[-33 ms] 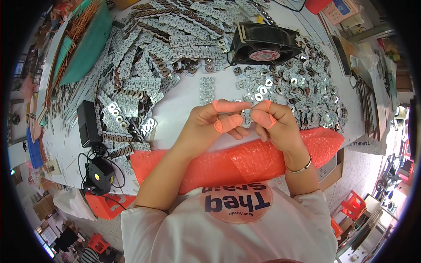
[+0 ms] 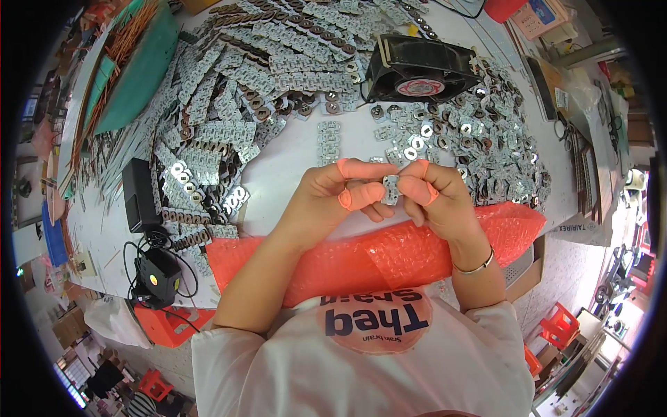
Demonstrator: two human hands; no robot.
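My left hand (image 2: 332, 201) and my right hand (image 2: 443, 201) meet over the near middle of the table. Between their fingertips they pinch a small silvery metal plate (image 2: 390, 189) with holes, held tilted up. Orange finger cots cover both thumbs and index fingers. Part of the plate is hidden by the fingers. Beyond my left hand lies a short strip of joined metal plates (image 2: 328, 142) on the white tabletop (image 2: 278, 167). Loose metal plates (image 2: 486, 160) with round discs are heaped beyond and to the right of my right hand.
Red bubble wrap (image 2: 347, 264) covers the table's near edge under my forearms. A black fan (image 2: 420, 69) stands at the far side. Piled metal strips (image 2: 222, 139) fill the left, beside a black box (image 2: 140, 198), a corded black device (image 2: 158, 276) and a green basin (image 2: 142, 76).
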